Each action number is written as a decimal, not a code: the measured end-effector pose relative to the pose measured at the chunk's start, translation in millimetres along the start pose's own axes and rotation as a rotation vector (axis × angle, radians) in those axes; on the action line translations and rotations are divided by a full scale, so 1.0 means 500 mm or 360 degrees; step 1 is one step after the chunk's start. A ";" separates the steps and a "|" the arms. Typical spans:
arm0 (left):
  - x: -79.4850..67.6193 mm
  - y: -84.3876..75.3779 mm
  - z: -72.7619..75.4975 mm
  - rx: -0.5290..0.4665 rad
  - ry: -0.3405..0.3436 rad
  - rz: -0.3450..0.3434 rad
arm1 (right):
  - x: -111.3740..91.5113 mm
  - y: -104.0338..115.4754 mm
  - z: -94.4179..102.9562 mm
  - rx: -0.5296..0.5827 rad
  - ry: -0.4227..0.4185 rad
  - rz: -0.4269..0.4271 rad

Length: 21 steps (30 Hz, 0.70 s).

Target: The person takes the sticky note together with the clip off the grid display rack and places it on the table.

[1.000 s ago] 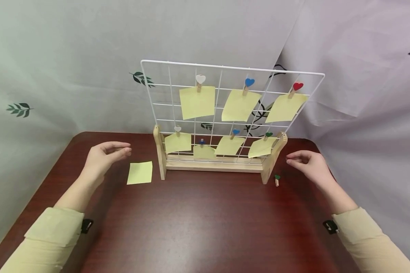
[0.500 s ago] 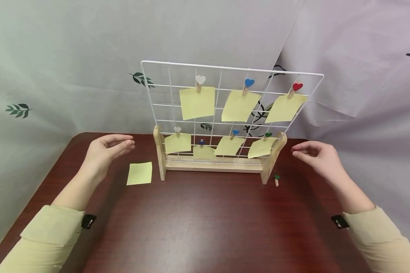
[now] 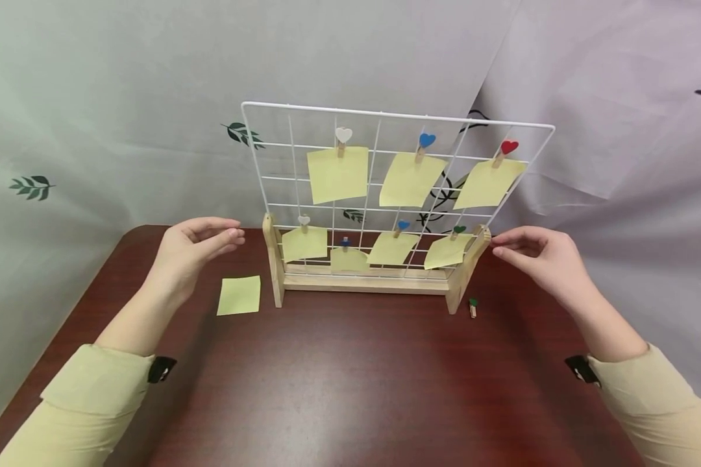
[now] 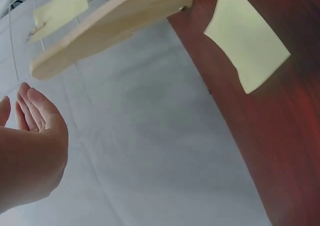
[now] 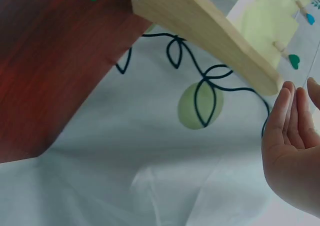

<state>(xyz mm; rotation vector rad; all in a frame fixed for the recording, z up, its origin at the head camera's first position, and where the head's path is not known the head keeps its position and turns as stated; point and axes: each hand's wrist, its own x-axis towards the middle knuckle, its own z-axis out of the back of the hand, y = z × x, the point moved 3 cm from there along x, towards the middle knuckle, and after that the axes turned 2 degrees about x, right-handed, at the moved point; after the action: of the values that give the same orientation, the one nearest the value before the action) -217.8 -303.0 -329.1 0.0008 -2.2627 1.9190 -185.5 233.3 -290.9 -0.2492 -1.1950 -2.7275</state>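
Note:
A white wire grid rack (image 3: 398,117) stands on wooden feet (image 3: 273,263), with yellow sticky notes (image 3: 338,175) clipped to it in two rows by small heart clothespins (image 3: 427,141). My left hand (image 3: 189,253), fingers extended and holding nothing, hovers left of the rack. In the left wrist view its fingertips lie just short of the wooden foot's upper end. My right hand (image 3: 540,256), also holding nothing, has its fingertips right at the top of the right wooden foot (image 5: 215,36). Thumb and fingers stand apart on both hands.
One loose yellow sticky note (image 3: 239,296) lies on the dark red table (image 3: 327,376) left of the rack. A green heart clothespin (image 3: 473,308) lies beside the right foot. Behind hangs a pale curtain (image 3: 122,97) with leaf prints.
My left hand has moved right and up toward the rack. The right hand first drew away, then came in to the right foot's top. Rack, loose note and clothespin stay put.

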 end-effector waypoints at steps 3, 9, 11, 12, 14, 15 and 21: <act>0.001 -0.004 -0.012 0.0012 0.0013 -0.0007 | 0.004 0.014 -0.006 0.0002 0.0009 0.0027; 0.007 -0.009 -0.036 0.0029 0.0035 0.0007 | 0.017 0.044 -0.020 0.0078 0.0030 0.0105; 0.009 -0.010 -0.044 0.0018 0.0038 0.0012 | 0.021 0.055 -0.026 0.0093 0.0040 0.0126; 0.010 -0.011 -0.048 0.0013 0.0036 0.0010 | 0.022 0.061 -0.028 0.0092 0.0045 0.0132; 0.012 -0.013 -0.057 -0.0009 0.0034 0.0003 | 0.024 0.072 -0.034 0.0088 0.0060 0.0149; 0.013 -0.015 -0.061 -0.0020 0.0033 0.0000 | 0.024 0.077 -0.037 0.0082 0.0067 0.0157; 0.018 -0.022 -0.085 -0.0030 0.0038 -0.0015 | 0.024 0.109 -0.053 0.0076 0.0095 0.0229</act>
<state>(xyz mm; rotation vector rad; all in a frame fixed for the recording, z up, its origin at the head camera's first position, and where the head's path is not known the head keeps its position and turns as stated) -219.6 -262.4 -310.4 -0.0137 -2.2614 1.8832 -188.5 176.6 -267.2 -0.2367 -1.1768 -2.5614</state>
